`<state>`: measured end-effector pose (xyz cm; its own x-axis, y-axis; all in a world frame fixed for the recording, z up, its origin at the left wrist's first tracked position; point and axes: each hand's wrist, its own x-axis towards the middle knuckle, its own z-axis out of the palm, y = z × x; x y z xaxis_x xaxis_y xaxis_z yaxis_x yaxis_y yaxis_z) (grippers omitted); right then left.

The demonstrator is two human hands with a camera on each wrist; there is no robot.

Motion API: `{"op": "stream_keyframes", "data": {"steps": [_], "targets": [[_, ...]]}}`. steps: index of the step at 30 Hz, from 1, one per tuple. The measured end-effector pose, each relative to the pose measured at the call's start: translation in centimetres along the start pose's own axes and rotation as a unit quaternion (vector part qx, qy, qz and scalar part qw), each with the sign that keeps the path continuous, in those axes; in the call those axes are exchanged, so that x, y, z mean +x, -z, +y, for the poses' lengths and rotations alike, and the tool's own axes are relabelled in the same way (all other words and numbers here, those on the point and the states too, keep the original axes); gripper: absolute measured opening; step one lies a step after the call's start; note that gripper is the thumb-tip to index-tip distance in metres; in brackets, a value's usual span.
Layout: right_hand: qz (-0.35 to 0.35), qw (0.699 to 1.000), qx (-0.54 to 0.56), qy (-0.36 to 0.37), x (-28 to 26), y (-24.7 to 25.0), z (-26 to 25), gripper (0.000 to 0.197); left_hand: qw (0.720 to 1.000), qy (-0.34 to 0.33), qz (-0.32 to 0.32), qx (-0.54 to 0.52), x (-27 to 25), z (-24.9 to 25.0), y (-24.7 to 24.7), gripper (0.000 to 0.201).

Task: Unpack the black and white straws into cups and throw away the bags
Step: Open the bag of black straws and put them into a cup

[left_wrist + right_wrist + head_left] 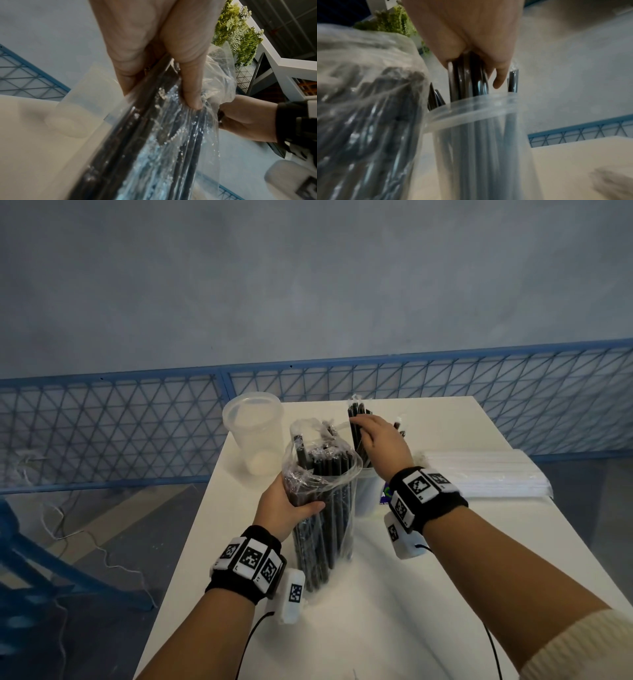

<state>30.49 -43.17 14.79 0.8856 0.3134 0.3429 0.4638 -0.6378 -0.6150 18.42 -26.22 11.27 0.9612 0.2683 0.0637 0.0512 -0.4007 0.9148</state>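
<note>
Left hand [291, 501] wraps its grip round the upright opened bag of black straws [322, 508], while right hand [380, 440], just beyond, lowers a pinched bunch [467, 75] into the cup [479, 121].

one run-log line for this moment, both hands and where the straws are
left hand: grips bag of black straws | right hand: holds black straws in cup | white straws: still bagged

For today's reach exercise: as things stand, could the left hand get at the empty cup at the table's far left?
Probably not yet. The left hand grips the bag of black straws, so it is occupied. The empty cup stands just beyond it with nothing between.
</note>
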Motion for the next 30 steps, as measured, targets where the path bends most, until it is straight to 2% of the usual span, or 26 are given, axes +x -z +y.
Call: {"op": "stream_keyframes", "data": {"steps": [4, 5, 6, 8, 9, 10, 13, 15, 18, 22, 25, 27, 30], "targets": [[-0.084, 0.994, -0.066, -0.033, 0.7, 0.9, 0.3, 0.039, 1.0, -0.003, -0.001, -0.004, -0.1, -0.1, 0.1, 0.059], [-0.081, 0.993, -0.077, -0.03, 0.5, 1.3, 0.0, 0.04, 1.0, -0.004, 0.001, -0.005, -0.1, -0.1, 0.1, 0.059], [-0.042, 0.996, -0.076, -0.015, 0.2, 1.5, -0.5, 0.039, 1.0, -0.004, 0.004, -0.006, -0.2, -0.1, 0.1, 0.059], [0.09, 0.994, -0.02, 0.054, -1.1, 2.1, -2.2, 0.03, 1.0, -0.005, 0.015, -0.01, -0.2, -0.1, 0.1, 0.059], [0.13, 0.988, 0.011, 0.087, -1.9, 2.2, -3.3, 0.024, 1.0, -0.005, 0.023, -0.013, -0.2, -0.1, 0.0, 0.06], [0.127, 0.986, 0.02, 0.109, -2.7, 2.2, -4.1, 0.019, 0.999, -0.006, 0.031, -0.017, -0.2, -0.1, 0.0, 0.061], [0.009, 0.995, -0.03, 0.092, -4.7, 1.1, -5.5, 0.018, 0.998, -0.011, 0.052, -0.029, -0.2, -0.1, -0.4, 0.061], [-0.036, 0.997, -0.046, 0.051, -5.5, 0.4, -5.6, 0.032, 0.998, -0.012, 0.056, -0.037, -0.3, -0.2, -0.5, 0.062], [-0.033, 0.999, -0.014, 0.008, -6.1, 0.3, -5.9, 0.046, 0.996, -0.003, 0.056, -0.07, -0.5, -0.5, -0.5, 0.063], [-0.047, 0.999, -0.002, -0.024, -5.4, 0.4, -6.4, 0.046, 0.988, 0.028, 0.037, -0.147, -0.7, -1.1, -0.4, 0.061], [-0.054, 0.998, -0.016, 0.024, -5.2, 0.4, -7.1, 0.039, 0.986, 0.028, 0.029, -0.159, -0.8, -1.2, -0.4, 0.061], [-0.083, 0.993, -0.057, 0.053, -5.1, 0.3, -7.4, 0.04, 0.988, 0.016, 0.025, -0.149, -0.9, -1.1, -0.4, 0.062], [-0.133, 0.981, -0.136, 0.045, -4.6, 0.6, -7.8, 0.047, 0.991, -0.004, 0.032, -0.133, -1.0, -0.8, -0.7, 0.063]]}}
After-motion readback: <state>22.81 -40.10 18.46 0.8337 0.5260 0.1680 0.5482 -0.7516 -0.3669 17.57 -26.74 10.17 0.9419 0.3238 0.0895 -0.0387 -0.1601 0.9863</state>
